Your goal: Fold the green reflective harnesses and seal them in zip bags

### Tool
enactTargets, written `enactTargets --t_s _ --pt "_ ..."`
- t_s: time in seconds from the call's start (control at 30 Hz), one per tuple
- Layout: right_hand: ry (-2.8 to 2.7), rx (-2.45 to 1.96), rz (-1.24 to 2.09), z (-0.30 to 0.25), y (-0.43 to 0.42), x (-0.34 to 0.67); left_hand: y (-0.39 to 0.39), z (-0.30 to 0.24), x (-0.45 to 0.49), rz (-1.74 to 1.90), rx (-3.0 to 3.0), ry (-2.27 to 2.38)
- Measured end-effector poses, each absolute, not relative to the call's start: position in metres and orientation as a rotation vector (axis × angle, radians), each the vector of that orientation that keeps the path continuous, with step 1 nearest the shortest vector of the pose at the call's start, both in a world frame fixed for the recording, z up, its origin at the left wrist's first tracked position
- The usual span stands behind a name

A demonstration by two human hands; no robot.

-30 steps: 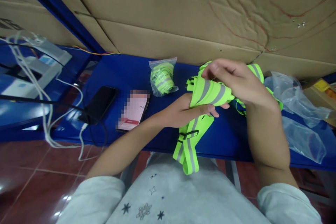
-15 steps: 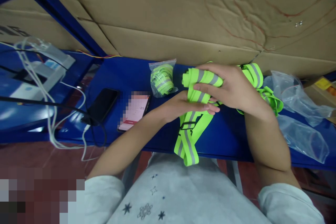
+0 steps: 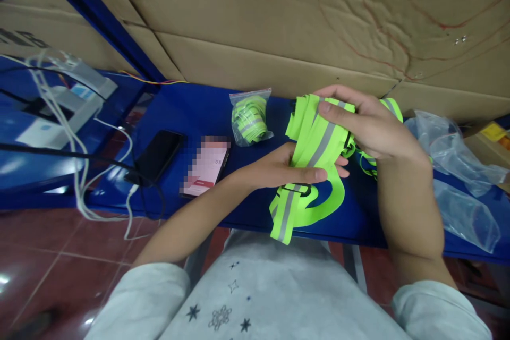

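Yellow-green strap w/ grey stripe [image 3: 319, 141], folded in a flat bundle, held btwn both hands above blue table [image 3: 358, 218], right of centre. Left hand [image 3: 285, 167]: fingers part curled, thumb over near end of bundle, fingertips out past its right side; has hold of strap. Right hand [image 3: 364, 122]: thumb on top, fingers behind far side, pinched closed on upper folds. Loose loops hang on near side, black buckle [image 3: 297, 189] on them, just below left thumb.

Second strap bundle [image 3: 392, 109] at far right, partly hidden behind right hand/wrist. Clear bags [image 3: 468, 215] right of right forearm. Bagged strap roll [image 3: 251, 121] far side, left of held bundle. Lit phone [image 3: 205, 167], part pixelated, just beyond left forearm; dark phone-like device [image 3: 157, 156] left of it. White cables [image 3: 77, 170] + power strip [image 3: 93, 98] far left. Cardboard [image 3: 239, 26] along far edge.
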State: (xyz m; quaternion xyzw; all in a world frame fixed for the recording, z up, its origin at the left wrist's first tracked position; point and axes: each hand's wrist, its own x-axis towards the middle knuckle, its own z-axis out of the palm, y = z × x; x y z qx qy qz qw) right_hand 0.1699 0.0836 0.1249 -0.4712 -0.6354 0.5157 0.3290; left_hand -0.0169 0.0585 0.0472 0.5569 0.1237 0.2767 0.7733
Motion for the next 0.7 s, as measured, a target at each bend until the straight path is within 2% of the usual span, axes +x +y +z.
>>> enactTargets --t_s 0.13,0.37,0.7 --pt "-1.626 -1.225 1.404 0.127 0.084 0.169 0.059 0.046 -0.021 0.522 1.156 0.159" --pt "-1.633 -1.195 1.367 0.124 0.086 0.171 0.065 0.047 -0.026 0.482 1.213 0.236" --pt "-1.751 -1.166 1.308 0.13 0.075 0.164 0.056 0.048 -0.015 0.286 1.003 -0.131"
